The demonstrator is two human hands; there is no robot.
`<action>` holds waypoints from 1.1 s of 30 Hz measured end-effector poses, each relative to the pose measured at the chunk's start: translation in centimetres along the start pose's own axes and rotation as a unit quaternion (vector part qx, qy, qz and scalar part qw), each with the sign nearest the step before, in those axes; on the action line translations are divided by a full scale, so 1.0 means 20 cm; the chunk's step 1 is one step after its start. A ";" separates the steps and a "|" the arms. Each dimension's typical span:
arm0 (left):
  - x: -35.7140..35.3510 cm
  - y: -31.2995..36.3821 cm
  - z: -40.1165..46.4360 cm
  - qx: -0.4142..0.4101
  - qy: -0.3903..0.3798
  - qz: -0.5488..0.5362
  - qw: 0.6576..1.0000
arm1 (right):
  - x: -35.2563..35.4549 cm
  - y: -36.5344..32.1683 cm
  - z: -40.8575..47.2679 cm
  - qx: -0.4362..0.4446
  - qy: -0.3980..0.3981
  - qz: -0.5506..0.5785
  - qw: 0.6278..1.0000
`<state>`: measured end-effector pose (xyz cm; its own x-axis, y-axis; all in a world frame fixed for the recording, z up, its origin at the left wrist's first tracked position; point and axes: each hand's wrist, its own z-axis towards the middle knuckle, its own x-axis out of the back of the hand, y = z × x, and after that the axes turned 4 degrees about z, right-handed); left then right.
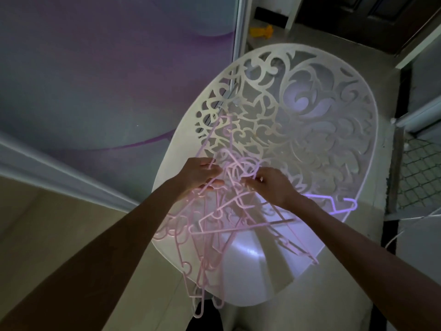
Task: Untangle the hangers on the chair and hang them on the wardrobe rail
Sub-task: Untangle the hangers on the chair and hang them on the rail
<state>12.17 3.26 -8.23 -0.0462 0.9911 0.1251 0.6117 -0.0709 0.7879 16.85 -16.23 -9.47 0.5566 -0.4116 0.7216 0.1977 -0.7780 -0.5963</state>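
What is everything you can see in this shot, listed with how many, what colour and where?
hangers: a tangled bunch, count unclear, pale pink, on the chair seat and spilling over its near edge
chair: one, white, cut-out scrollwork back, centre of view
sliding door: one, grey with purple swirls, left
yellow object: one, on the floor beyond the chair, too small to identify
mesh panel: one, grey, right edge
left hand: one, fingers gripping the bunch on its left side
right hand: one, fingers pinching a hanger hook at the top of the bunch
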 end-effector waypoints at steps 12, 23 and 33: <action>-0.01 0.02 -0.06 0.008 0.019 -0.014 1.000 | 0.03 0.17 -0.13 -0.020 0.037 0.197 0.980; 0.04 0.24 -0.16 0.030 -0.002 -0.059 0.998 | 0.01 0.20 -0.21 -0.052 0.075 0.096 0.991; 0.02 0.18 -0.19 -0.086 0.145 0.334 0.927 | 0.05 0.10 -0.06 -0.097 0.083 0.100 0.987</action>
<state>11.41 3.00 -3.06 0.0715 0.6495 0.7570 0.4465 -0.6995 0.5579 16.84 -18.81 -9.46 0.4261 -0.6253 0.6538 -0.0695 -0.7432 -0.6654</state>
